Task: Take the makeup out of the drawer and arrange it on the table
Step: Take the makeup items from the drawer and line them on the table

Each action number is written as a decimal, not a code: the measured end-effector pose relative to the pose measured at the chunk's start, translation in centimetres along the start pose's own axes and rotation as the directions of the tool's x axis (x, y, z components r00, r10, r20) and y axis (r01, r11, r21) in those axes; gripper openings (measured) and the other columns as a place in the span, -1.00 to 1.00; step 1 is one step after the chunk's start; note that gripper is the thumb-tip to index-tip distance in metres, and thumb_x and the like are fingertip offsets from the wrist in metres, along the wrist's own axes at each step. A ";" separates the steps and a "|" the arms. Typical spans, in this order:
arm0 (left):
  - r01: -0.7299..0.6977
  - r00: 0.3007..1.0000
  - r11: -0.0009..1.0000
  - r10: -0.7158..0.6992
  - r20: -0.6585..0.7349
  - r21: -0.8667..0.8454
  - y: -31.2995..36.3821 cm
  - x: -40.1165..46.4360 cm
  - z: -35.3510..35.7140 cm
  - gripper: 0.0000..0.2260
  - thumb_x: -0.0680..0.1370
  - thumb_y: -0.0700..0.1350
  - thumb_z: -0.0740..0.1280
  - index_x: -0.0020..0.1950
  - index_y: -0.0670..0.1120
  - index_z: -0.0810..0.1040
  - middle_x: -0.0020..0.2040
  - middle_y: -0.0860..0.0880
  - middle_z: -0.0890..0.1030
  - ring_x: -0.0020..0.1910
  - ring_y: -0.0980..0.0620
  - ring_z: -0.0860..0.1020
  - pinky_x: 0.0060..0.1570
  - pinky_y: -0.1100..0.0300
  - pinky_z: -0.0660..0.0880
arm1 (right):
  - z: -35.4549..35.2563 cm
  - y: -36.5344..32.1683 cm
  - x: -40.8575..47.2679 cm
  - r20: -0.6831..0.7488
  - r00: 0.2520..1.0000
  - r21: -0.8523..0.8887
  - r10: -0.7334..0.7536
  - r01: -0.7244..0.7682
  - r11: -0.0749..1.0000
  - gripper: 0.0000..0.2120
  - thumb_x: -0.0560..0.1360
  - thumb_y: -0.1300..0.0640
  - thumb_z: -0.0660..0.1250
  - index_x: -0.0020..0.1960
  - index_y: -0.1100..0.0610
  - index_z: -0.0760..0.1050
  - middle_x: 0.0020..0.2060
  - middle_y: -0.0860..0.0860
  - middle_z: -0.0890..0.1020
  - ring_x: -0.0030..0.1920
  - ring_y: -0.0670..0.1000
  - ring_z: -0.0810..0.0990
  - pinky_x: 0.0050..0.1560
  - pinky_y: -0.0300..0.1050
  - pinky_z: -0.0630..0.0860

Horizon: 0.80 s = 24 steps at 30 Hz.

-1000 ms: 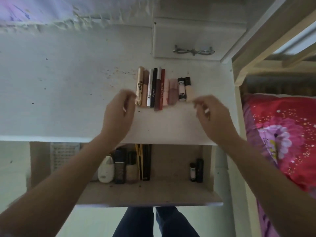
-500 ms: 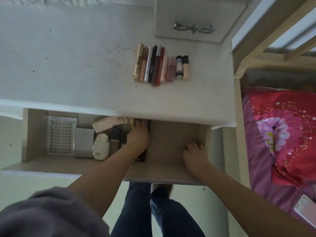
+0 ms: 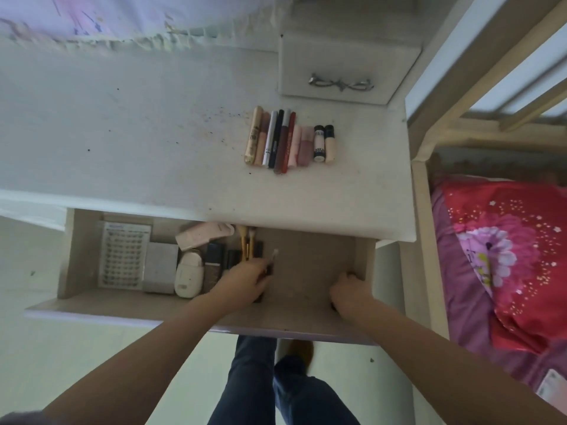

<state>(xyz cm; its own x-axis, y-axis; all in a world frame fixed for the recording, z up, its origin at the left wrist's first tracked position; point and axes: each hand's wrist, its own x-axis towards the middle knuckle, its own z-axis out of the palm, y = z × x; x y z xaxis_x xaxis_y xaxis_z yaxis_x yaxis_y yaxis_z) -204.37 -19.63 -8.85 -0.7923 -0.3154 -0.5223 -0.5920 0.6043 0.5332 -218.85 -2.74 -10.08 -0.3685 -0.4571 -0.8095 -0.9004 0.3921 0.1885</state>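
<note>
A row of several lipsticks, tubes and pencils [image 3: 290, 139] lies side by side on the white table [image 3: 138, 148]. Below it the drawer [image 3: 122, 314] stands pulled out. Both hands are inside it. My left hand [image 3: 245, 280] grips a thin dark stick with a pale tip [image 3: 273, 256], beside two gold-handled brushes [image 3: 247, 243]. My right hand [image 3: 349, 291] is curled in the drawer's right corner around a small dark tube that is mostly hidden. Also in the drawer are a pink tube [image 3: 204, 236], a dark bottle [image 3: 214, 265], a white oval case [image 3: 188, 279], a grey box [image 3: 161, 266] and a dotted white sheet [image 3: 122, 254].
A small white cabinet with a metal handle [image 3: 340, 82] sits at the table's back right. A bed with red floral bedding [image 3: 506, 256] and a wooden frame [image 3: 423, 210] lies close on the right. Fabric [image 3: 92, 23] hangs at the top left. My legs [image 3: 276, 388] are under the drawer.
Both hands left the row on the table and went down into the drawer. My left hand has since drawn back with the thin stick, and my right hand has moved into the right corner.
</note>
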 end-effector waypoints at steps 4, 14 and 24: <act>-0.084 0.988 0.994 0.075 -0.136 -0.064 0.1 -2.3 -3.5 -0.88 0.60 -0.04 0.20 0.03 -0.06 0.45 -0.09 -0.01 0.56 -0.14 0.04 0.53 -0.13 0.16 0.47 | -0.2 -0.1 -0.4 -0.028 0.998 -0.069 -0.050 0.048 0.996 -0.70 0.59 0.07 0.16 0.23 0.19 0.48 0.20 0.16 0.45 0.21 0.16 0.40 0.13 0.01 0.41; 0.002 0.861 0.981 -0.100 -0.499 -0.193 1.7 6.1 -20.3 -0.71 0.62 -0.02 0.12 -0.17 -0.14 0.48 -0.35 -0.01 0.52 -0.37 0.04 0.49 -0.35 0.21 0.39 | -14.5 9.1 -3.9 -0.383 0.924 0.867 0.016 0.353 0.350 -0.93 0.46 0.00 0.38 -0.10 -0.02 0.58 -0.28 -0.09 0.61 -0.42 -0.20 0.51 -0.37 -0.38 0.43; 0.088 0.915 0.974 -0.162 -0.370 -0.208 2.5 15.4 -21.0 -0.75 0.58 0.08 0.19 -0.01 -0.11 0.42 -0.25 -0.07 0.57 -0.38 -0.06 0.59 -0.29 0.13 0.55 | -21.6 12.8 6.5 -0.382 0.844 0.871 0.377 0.193 0.451 -0.67 0.53 0.00 0.27 0.22 0.15 0.40 -0.11 0.04 0.48 -0.23 0.00 0.47 -0.30 -0.24 0.32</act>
<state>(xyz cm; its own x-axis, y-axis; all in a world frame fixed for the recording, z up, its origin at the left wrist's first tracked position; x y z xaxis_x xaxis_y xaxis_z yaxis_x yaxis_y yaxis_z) -221.15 -38.39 -1.60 -0.6837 -0.6569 -0.3178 -0.6772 0.4090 0.6116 -237.75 -17.95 -0.89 -0.7385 -0.5430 -0.3997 -0.2758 0.7842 -0.5558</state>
